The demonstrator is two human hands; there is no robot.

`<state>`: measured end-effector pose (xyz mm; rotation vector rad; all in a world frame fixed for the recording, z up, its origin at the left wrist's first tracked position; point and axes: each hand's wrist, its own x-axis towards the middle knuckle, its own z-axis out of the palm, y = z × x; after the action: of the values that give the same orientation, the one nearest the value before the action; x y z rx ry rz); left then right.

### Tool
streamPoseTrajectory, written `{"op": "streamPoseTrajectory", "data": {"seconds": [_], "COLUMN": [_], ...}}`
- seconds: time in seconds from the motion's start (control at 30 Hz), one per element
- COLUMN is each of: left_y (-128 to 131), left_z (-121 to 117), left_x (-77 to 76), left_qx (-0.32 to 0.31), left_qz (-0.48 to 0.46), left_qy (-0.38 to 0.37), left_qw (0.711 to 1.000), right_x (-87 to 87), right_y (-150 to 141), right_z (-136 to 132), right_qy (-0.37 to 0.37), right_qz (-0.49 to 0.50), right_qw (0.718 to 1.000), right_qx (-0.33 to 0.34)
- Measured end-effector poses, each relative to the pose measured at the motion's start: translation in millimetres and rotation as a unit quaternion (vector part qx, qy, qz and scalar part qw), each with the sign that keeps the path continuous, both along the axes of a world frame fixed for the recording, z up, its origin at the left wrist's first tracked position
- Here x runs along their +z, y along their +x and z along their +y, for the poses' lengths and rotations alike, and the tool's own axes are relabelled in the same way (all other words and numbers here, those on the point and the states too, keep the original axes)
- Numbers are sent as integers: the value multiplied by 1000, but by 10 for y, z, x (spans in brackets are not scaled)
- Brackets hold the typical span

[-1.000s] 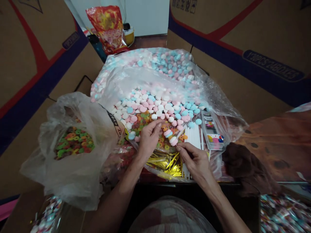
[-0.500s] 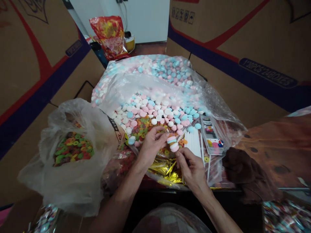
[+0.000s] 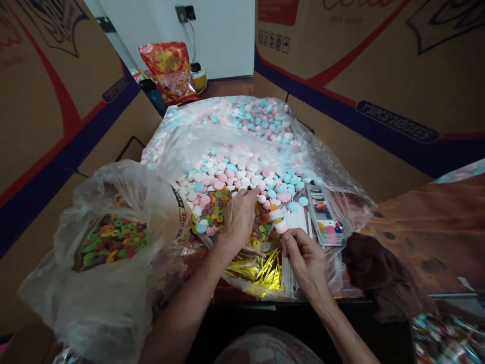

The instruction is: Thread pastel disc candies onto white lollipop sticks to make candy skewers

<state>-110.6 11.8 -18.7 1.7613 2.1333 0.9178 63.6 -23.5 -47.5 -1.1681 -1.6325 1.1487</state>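
My right hand (image 3: 305, 253) pinches the lower end of a candy skewer (image 3: 279, 220), a short stack of pink, blue and white discs with orange gummy rings between them. My left hand (image 3: 242, 212) reaches to the near edge of a heap of marshmallow discs (image 3: 223, 174), its index finger stretched out against them. Its other fingers are partly hidden. Beneath and around the left hand lie small gummy rings (image 3: 215, 205) in green, yellow, orange and red. Gold twist ties (image 3: 271, 270) and white sticks (image 3: 290, 268) lie close to my right hand.
A plastic bag of gummy rings (image 3: 109, 283) stands on the left. Clear film (image 3: 235, 139) covers the far marshmallows. To the right are a flat clear-lidded case (image 3: 326, 215) and a brown cloth (image 3: 375, 268). Large cardboard boxes (image 3: 352, 65) flank the table; a red snack bag (image 3: 166, 71) stands behind.
My left hand has left the candy skewer and moved forward to the marshmallow heap. My right hand keeps the skewer, now a little farther right in view. The camera view has shifted slightly.
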Motion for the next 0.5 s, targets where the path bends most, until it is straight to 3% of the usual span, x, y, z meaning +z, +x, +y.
{"op": "streamPoseTrajectory", "data": {"seconds": [0.07, 0.17, 0.33, 0.5], "left_y": [35, 117, 141, -10], "left_z": [49, 88, -26, -253], "left_x": [-6, -15, -14, 3], "left_qx": [1, 23, 33, 77], "left_qz": [100, 141, 59, -63], "left_qy": [-34, -50, 8, 76], "left_qw": [994, 988, 998, 992], "right_x": [-3, -5, -11, -42], "right_y": [8, 5, 6, 7], "right_z": [-19, -35, -27, -39], "right_qy": [3, 1, 4, -13], "right_qz": [-7, -4, -15, -8], "right_qw": [1000, 1000, 1000, 1000], "right_qx": [-3, -1, -4, 4]}}
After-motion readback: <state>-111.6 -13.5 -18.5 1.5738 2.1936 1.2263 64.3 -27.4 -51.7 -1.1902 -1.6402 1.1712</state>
